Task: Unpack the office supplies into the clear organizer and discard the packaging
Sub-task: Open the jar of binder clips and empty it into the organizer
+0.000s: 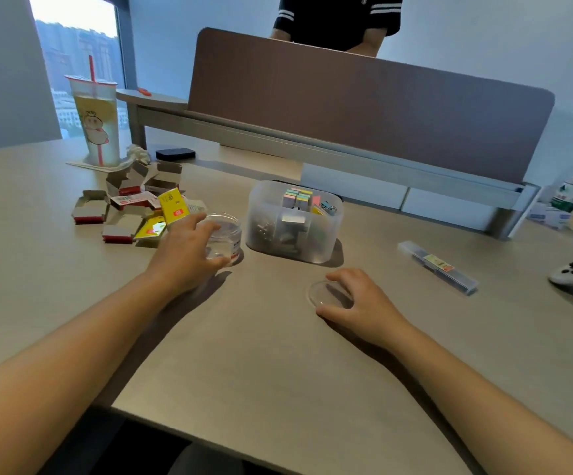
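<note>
1. Clear organizer [295, 231] on bench [261, 354], mid-centre, holding coloured sticky notes and clips.
2. Left hand [189, 248] grasping open clear jar [225, 234], just left of organizer.
3. Right hand [357, 299] curled over jar lid [322, 293], flat on bench.
4. Torn cartons [131, 210] heaped left.

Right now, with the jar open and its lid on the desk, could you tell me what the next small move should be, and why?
Probably lift the lid with the right hand and bring it to the clear jar, which the left hand grips. The jar looks empty and stands beside the clear organizer, so closing it readies it for the opened boxes as packaging.
</note>
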